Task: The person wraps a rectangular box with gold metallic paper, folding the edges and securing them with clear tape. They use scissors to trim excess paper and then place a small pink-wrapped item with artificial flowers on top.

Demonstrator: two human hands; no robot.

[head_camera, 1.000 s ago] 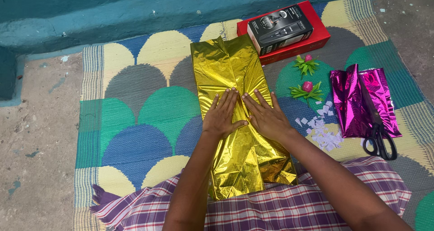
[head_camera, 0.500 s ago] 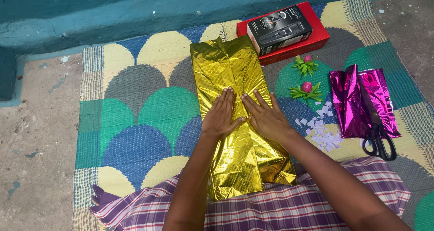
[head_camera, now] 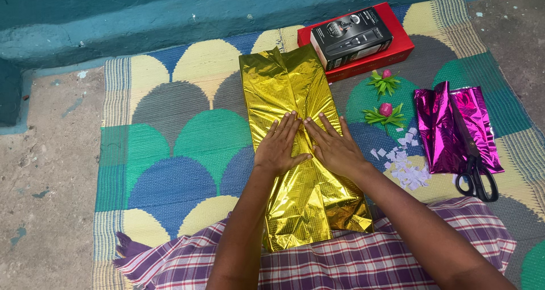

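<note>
A long package wrapped in shiny gold foil paper (head_camera: pixel 289 85) lies lengthwise on a patterned woven mat (head_camera: pixel 170 131) in front of me. My left hand (head_camera: pixel 278 145) and my right hand (head_camera: pixel 335 145) both press flat on the middle of the gold wrap, fingers spread, thumbs nearly meeting over the centre seam. Neither hand grips anything. The near end of the foil is crumpled above my checked cloth (head_camera: pixel 340 261).
A black box (head_camera: pixel 352 36) rests on a red box (head_camera: pixel 392 54) at the far end of the mat. Two small pink-and-green paper flowers (head_camera: pixel 385 113), white paper scraps (head_camera: pixel 406 165), magenta foil (head_camera: pixel 454 125) and black scissors (head_camera: pixel 476 173) lie to the right. A teal wall runs behind.
Both hands stay pressed on the gold wrap, shifting only slightly along the seam. Nothing else moved.
</note>
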